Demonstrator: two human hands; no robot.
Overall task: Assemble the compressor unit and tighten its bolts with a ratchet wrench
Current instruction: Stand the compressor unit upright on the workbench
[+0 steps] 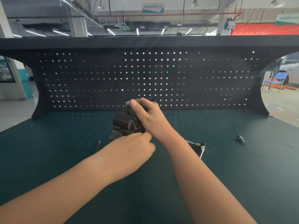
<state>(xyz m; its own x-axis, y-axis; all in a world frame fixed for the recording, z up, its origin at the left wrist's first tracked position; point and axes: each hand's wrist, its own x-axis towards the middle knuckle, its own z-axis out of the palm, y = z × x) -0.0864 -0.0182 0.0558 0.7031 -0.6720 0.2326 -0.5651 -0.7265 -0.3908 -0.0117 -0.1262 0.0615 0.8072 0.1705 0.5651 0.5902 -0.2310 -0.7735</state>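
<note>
We see the compressor unit [125,122] near the counter's [242,175] back edge, at its middle. The right hand [145,115] grips its top, fingers curled. The left hand [134,151] reaches its base; its grasp we cannot tell. A socket [241,139] lies toward the right edge.

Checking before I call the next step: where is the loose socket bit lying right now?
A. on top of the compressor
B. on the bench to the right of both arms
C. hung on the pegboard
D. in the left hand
B: the socket bit lies alone on the green bench top, well to the right of the right hand, which grips the compressor.
</note>
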